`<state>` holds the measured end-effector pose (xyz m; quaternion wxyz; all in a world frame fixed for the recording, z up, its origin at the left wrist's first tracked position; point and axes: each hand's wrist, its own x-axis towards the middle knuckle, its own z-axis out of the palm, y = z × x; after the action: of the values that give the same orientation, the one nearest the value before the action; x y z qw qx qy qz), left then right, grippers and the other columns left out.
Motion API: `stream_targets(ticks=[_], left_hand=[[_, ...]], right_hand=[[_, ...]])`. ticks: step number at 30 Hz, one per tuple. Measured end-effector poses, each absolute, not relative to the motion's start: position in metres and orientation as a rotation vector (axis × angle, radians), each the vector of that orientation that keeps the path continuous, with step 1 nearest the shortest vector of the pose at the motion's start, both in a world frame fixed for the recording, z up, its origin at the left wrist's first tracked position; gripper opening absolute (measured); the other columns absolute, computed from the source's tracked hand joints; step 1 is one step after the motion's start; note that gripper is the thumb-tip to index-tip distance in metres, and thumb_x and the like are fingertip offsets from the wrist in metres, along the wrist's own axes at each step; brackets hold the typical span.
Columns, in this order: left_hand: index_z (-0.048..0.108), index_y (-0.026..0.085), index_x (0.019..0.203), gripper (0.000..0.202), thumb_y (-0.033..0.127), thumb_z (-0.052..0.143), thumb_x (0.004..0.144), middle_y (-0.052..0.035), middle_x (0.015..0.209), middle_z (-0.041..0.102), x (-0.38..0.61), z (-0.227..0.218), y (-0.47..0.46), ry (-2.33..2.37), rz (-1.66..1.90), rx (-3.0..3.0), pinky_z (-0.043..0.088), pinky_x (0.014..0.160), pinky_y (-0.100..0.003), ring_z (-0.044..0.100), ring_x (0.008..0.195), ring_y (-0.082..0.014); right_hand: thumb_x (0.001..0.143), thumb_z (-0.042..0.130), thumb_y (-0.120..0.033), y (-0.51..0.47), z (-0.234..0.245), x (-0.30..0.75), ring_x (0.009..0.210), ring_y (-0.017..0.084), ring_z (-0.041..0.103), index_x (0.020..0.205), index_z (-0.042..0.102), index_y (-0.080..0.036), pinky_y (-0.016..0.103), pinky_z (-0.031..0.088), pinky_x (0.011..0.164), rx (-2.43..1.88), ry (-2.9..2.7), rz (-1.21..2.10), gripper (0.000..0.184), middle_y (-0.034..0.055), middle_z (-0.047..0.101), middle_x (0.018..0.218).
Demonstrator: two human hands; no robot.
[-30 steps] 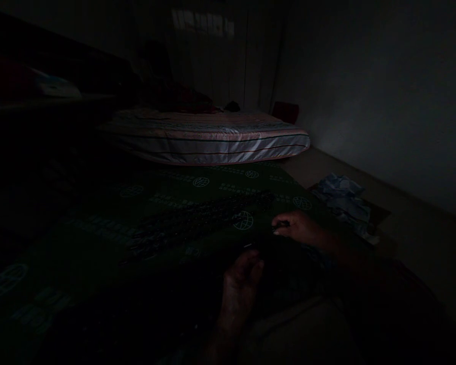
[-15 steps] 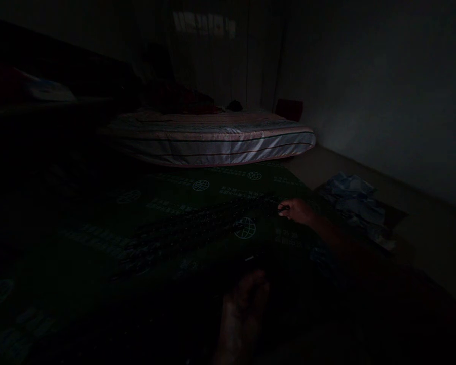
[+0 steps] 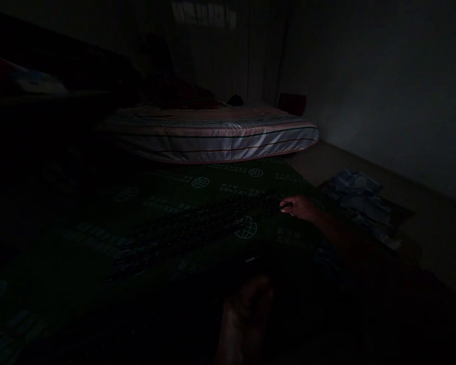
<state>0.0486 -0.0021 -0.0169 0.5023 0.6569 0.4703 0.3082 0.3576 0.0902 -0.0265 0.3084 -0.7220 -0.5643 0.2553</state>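
2 hands work low over a green board in a very dark room. The board is printed with pale globes and lines of lettering.

The strands, dark and flecked with small light specks, lie in a long bundle across the board. They run slantwise, from nearer the viewer on the left to farther off on the right, and the bundle spreads wider at its left end. Its right end lies at the right hand. That hand has thumb and fingers pinched together on a small dark piece; whether the piece is part of the strands is too dim to tell. 1 printed globe shows just below the bundle, near that hand.

The left hand is nearer the viewer, well apart from the bundle, back upward and fingers bent. It is so deep in shadow that I cannot tell whether it grasps anything. Just beyond its fingers is 1 small pale label, its lettering too small to read.

Past the board is a mattress with striped sides. Dark red cloth lies on top of it, with 1 small black thing to the right. A red object shows behind the mattress, near the pale wall. On the floor side, right of the board, is a crumpled heap of bluish cloth.
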Motion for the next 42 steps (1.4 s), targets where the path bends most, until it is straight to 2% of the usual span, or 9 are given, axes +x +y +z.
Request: stream_targets(ticks=[8,21,34,42], left_hand=[[0.070,0.026,0.086,0.021,0.036,0.060,0.071,-0.0005,0.089,0.071,0.0485,-0.0139,-0.0038,1.151,0.702,1.632,0.055,0.079,-0.028,0.066,0.084,-0.0188],[0.069,0.028,0.086,0.017,0.033,0.059,0.074,0.0026,0.089,0.071,0.0472,-0.0087,-0.0035,1.070,0.708,1.670,0.054,0.073,-0.020,0.066,0.082,-0.0146],[0.070,0.026,0.084,0.018,0.033,0.059,0.072,0.0005,0.085,0.072,0.0489,-0.0094,-0.0036,1.119,0.735,1.680,0.056,0.073,-0.024,0.067,0.080,-0.0166],[0.070,0.025,0.087,0.020,0.033,0.059,0.072,-0.0005,0.087,0.072,0.0492,-0.0096,-0.0057,1.112,0.735,1.691,0.056,0.075,-0.025,0.067,0.081,-0.0170]], right_hand=[[0.069,0.062,-0.023,0.0908,-0.0263,0.3582,0.038,0.005,0.041,0.091,0.067,-0.013,0.017,0.031,0.040,-1.972,-1.451,0.701,0.024,-0.0055,0.049,0.048],[0.071,0.062,-0.020,0.0895,-0.0193,0.3531,0.040,0.006,0.042,0.096,0.066,-0.012,0.016,0.032,0.040,-2.044,-1.424,0.720,0.026,-0.0053,0.048,0.048],[0.070,0.063,-0.020,0.0918,-0.0229,0.3569,0.041,0.005,0.041,0.097,0.065,-0.014,0.016,0.032,0.040,-2.034,-1.439,0.721,0.028,-0.0051,0.049,0.051],[0.069,0.064,-0.024,0.0922,-0.0240,0.3587,0.039,0.005,0.041,0.094,0.067,-0.016,0.016,0.031,0.040,-2.010,-1.466,0.722,0.027,-0.0064,0.045,0.045]])
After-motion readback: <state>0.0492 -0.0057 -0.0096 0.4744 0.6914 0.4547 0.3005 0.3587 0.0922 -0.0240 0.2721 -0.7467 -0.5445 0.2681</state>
